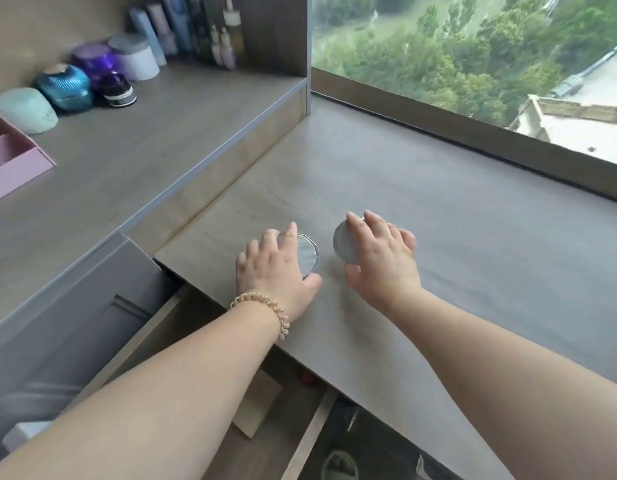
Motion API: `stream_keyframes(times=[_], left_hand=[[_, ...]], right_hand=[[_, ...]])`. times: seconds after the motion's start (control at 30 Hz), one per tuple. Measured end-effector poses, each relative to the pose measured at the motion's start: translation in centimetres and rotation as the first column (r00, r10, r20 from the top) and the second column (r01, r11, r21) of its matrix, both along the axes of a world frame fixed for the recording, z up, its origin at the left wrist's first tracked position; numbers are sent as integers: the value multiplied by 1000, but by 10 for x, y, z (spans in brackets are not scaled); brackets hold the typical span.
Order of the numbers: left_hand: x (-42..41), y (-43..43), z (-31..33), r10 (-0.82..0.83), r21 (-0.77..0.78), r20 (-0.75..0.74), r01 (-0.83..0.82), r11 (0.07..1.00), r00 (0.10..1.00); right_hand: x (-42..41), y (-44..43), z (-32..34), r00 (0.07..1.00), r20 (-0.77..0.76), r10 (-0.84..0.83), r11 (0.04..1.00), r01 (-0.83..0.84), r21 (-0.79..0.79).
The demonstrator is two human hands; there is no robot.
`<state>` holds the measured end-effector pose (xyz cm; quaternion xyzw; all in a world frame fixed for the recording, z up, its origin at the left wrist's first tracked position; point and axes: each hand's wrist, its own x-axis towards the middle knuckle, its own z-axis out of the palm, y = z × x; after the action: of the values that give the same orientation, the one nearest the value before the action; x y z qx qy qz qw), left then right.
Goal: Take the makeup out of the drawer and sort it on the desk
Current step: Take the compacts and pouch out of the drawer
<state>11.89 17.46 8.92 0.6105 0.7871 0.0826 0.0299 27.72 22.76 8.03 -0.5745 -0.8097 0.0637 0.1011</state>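
Drawer (182,344) open below the counter (456,258) edge. Left hand (275,271) curled on a round compact (308,254), right hand (379,258) gripping a grey compact (345,242), both near the front edge; bare counter beyond. Jar (118,90) label unreadable.

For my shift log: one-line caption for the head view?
Left hand and right hand each set a round compact on the desk above the open drawer.
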Motion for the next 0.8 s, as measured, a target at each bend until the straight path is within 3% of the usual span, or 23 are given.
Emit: stream_keyframes(times=[0.23,0.47,0.57,0.67,0.8], left_hand=[[23,13,-17,59,-50,3,-59,997,998],[17,16,-18,81,-60,44,-78,995,996],[4,5,-14,34,-28,22,-34,999,999],[-22,-14,-7,24,-21,-11,-24,999,1000],[-63,-56,-6,105,17,-60,-104,994,993]], right_hand=[[-13,45,-15,982,-48,185,977,-189,-99],[-25,55,-24,967,43,249,967,-247,-62],[-21,43,-16,960,-54,274,961,-271,51],[-24,18,-3,930,-149,337,921,-292,259],[-59,-46,13,812,-268,519,821,-386,420]])
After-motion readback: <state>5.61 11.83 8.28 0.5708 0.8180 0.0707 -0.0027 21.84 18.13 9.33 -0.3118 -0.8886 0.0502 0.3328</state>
